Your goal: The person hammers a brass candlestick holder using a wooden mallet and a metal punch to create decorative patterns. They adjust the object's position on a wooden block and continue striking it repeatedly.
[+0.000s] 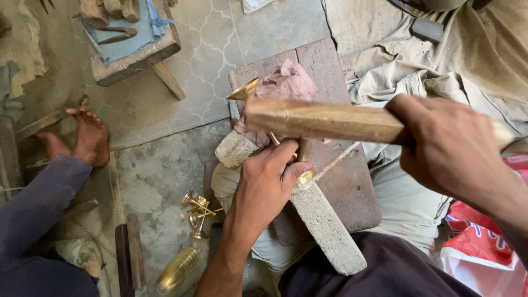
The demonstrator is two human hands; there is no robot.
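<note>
Overhead, right hand (448, 146) fingers wrapped tight around a wooden mallet (324, 121), held level above the block (324, 225). Left hand (267, 184) fingers pinch a brass piece (303, 177) against that block. Pink cloth (286, 85) lies beyond the block on a brick slab (346, 187). More brass parts (197, 212) sit left of the block, on the floor (154, 176). Another person's bare feet (82, 137) farther left.

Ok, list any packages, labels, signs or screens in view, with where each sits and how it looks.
Plastic bag: bottom right corner, beside the person's right leg under the right hand; crumpled, glossy, red with white patches and some blue print.
No signs, screens or other labels show.
</note>
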